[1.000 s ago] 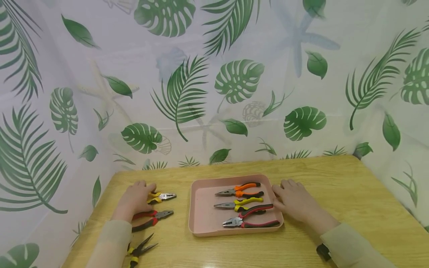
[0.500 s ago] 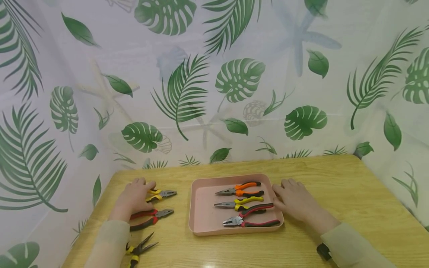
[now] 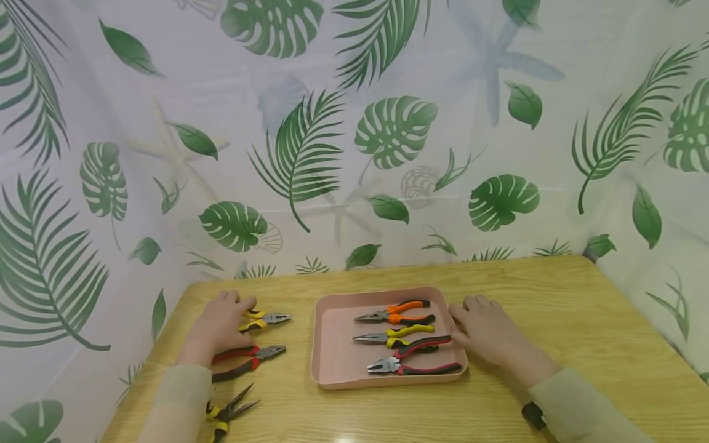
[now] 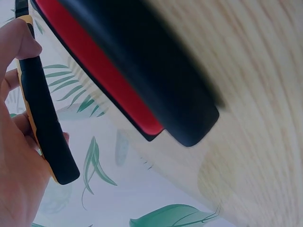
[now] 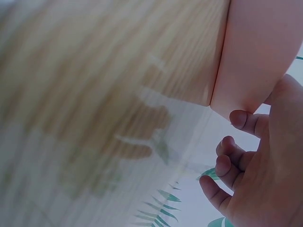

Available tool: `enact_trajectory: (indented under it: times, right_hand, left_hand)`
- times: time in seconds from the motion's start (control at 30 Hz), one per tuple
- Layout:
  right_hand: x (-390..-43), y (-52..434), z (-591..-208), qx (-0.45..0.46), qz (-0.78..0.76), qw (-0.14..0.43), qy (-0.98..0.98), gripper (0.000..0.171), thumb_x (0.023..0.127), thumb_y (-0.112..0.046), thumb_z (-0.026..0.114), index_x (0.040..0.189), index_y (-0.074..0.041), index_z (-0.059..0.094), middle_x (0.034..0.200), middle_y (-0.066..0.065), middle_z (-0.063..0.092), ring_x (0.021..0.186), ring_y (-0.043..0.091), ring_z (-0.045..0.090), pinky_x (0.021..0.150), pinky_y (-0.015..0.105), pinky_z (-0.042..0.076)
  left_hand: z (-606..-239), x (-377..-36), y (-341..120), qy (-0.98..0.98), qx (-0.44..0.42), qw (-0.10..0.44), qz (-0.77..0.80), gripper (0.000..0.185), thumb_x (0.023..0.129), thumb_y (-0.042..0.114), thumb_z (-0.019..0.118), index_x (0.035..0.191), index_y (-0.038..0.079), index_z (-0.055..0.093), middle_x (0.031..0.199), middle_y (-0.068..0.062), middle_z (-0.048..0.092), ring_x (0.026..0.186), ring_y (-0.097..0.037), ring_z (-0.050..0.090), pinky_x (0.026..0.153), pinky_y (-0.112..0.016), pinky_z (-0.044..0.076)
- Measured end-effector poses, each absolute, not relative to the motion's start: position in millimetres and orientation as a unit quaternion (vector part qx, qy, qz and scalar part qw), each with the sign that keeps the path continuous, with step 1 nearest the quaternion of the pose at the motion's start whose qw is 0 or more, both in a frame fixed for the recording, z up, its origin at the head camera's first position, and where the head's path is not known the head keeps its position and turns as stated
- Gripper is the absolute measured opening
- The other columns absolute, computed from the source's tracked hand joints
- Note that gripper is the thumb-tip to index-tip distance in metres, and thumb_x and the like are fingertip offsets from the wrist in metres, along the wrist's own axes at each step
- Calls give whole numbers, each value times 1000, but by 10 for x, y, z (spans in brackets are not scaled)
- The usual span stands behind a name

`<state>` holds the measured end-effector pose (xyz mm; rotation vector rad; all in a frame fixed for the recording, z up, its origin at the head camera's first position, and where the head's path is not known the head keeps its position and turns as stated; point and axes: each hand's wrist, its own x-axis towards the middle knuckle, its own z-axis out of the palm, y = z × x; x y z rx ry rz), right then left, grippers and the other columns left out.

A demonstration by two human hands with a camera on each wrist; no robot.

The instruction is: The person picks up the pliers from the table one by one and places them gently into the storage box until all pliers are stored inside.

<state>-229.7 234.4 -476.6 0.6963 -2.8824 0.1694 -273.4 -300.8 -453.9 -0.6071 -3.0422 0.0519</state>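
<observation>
One yellow-handled pliers (image 3: 264,320) lies under the left hand (image 3: 221,323), seemingly gripped; right hand (image 3: 484,332) relaxed beside the tray (image 3: 332,344).

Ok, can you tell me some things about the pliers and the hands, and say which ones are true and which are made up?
1. Three pairs of pliers lie in the pink tray. True.
2. The left hand rests on the yellow-handled pliers outside the tray. True.
3. The right hand is lifting pliers out of the tray. False: it rests on the table against the tray's right edge and holds nothing.
4. The red-handled pliers beside the left hand lie inside the tray. False: they lie on the table, left of the tray.
5. The tray is blue. False: it is pink.
</observation>
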Motion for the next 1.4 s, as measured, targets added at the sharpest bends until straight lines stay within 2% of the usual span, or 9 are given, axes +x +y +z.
enact_trajectory:
  times: [0.4, 0.63, 0.9, 1.4]
  right_hand:
    - [-2308, 2351, -4802, 229, 52, 89, -968, 20, 99, -27, 65, 88, -21, 50, 86, 1, 45, 80, 19, 38, 70, 36, 30]
    - [-2310, 2351, -4811, 230, 51, 91, -968, 19, 99, -27, 66, 88, -21, 52, 86, 1, 45, 80, 19, 39, 70, 36, 30]
    - [-2311, 2356, -4820, 228, 54, 95, -967, 18, 99, -27, 66, 88, -21, 52, 86, 1, 46, 81, 20, 40, 70, 37, 31]
    - [-2311, 2348, -4807, 226, 53, 89, -969, 19, 98, -28, 66, 88, -21, 52, 86, 1, 46, 82, 21, 41, 70, 38, 31]
  left_hand:
    - [-4487, -2713, -2964, -981, -193, 20, 7, 58, 73, 27, 82, 127, 14, 63, 105, -10, 57, 97, -30, 51, 88, -57, 47]
    - [-4452, -2724, -2898, -982, -185, 25, -3, 62, 71, 27, 81, 129, 14, 64, 105, -10, 57, 97, -29, 48, 85, -52, 43]
    - [-4376, -2721, -2832, -980, -197, 31, -10, 63, 73, 20, 74, 135, 13, 65, 100, -6, 54, 92, -26, 44, 79, -45, 39]
    - [-4215, -2697, -2654, -973, -225, 46, 21, 56, 77, 23, 77, 132, 14, 65, 98, -6, 55, 89, -24, 45, 76, -39, 41]
